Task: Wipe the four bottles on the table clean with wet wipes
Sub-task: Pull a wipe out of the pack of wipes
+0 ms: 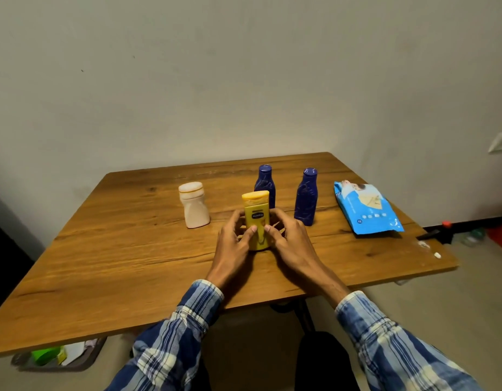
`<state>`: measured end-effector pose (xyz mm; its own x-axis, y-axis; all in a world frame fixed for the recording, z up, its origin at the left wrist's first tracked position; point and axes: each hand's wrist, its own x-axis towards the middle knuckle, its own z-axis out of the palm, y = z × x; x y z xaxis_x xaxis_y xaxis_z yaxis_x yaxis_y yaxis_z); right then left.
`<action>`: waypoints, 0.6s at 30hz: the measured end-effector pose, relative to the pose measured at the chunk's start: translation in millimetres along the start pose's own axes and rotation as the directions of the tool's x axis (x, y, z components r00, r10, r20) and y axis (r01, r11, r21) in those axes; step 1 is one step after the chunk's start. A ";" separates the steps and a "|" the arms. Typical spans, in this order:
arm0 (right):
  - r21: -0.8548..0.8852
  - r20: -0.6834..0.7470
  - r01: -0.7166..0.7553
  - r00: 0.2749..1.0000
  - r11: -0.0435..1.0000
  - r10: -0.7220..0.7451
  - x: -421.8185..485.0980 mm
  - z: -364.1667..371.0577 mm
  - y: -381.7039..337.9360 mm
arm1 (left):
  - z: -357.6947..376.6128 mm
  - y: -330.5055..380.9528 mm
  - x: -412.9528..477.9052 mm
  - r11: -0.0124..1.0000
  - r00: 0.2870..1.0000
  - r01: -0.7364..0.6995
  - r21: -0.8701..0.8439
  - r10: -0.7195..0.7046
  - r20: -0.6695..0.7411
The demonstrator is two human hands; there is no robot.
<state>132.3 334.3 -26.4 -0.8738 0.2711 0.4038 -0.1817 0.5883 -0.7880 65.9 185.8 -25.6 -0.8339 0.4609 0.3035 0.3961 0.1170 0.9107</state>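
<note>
A yellow bottle (256, 213) stands upright in the middle of the wooden table (131, 249). My left hand (232, 244) and my right hand (286, 241) wrap around its lower half from both sides. Behind it stands a dark blue bottle (265, 179), partly hidden by the yellow one. A second dark blue bottle (306, 197) stands to the right, close to my right hand. A white bottle (194, 206) stands to the left. A blue pack of wet wipes (366, 207) lies flat at the right of the table. No loose wipe is visible in either hand.
Small white scraps (430, 249) lie near the table's right edge. A bin with green and white items (55, 355) sits on the floor under the left front corner. Dark and red objects (447, 230) lie on the floor at the right. A plain wall stands behind.
</note>
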 end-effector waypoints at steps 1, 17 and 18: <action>0.001 0.003 -0.006 1.000 1.000 0.006 -1.6 -3.2 1.6 | 3.3 0.1 -0.1 1.000 1.000 -0.001 -0.002 0.001 0.004; -0.201 -0.313 -0.121 0.948 0.972 0.053 3.7 -99.3 54.2 | 65.4 16.8 7.3 0.999 0.995 -0.001 -0.049 0.006 0.099; -0.234 -0.332 -0.143 0.941 0.962 0.059 6.3 -106.7 58.1 | 70.2 18.5 7.9 0.998 0.994 -0.004 -0.056 0.010 0.107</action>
<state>164.4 451.5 -20.1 -0.6833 0.5428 0.4883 0.0558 0.7056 -0.7064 93.6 253.3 -26.1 -0.7838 0.5538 0.2808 0.3774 0.0657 0.9237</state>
